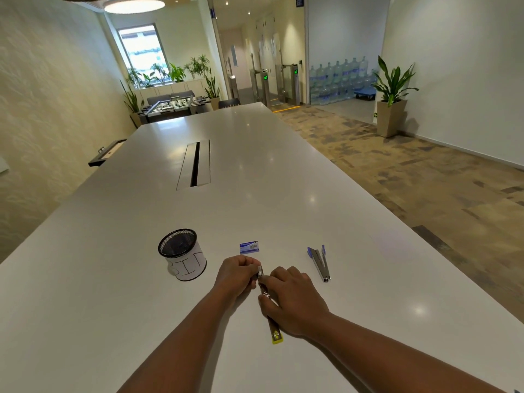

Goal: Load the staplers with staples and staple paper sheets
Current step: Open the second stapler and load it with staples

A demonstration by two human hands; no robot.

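Item, nearest the camera: long slim stapler with a brown body and yellow-green end (274,330), lying flat on the white glossy counter (255,171), yellow end toward the viewer, metal front end pointing away.

Right hand (292,299): resting over the stapler's middle, fingers curled round it.

Left hand (236,275): fingers curled at the stapler's metal tip, pinching something small and silvery there; what it is cannot be told.

Small blue and white staple box (249,247): flat on the counter just beyond the hands, apart from them.

Second stapler, blue plastic and silver metal (320,262): to the right of the hands, hinged open in a narrow V, untouched.

Black mesh cylindrical cup with a white paper label reading "BIN" (183,255): upright, left of the hands.

Long grey cable slot (195,164): set in the counter, well beyond.
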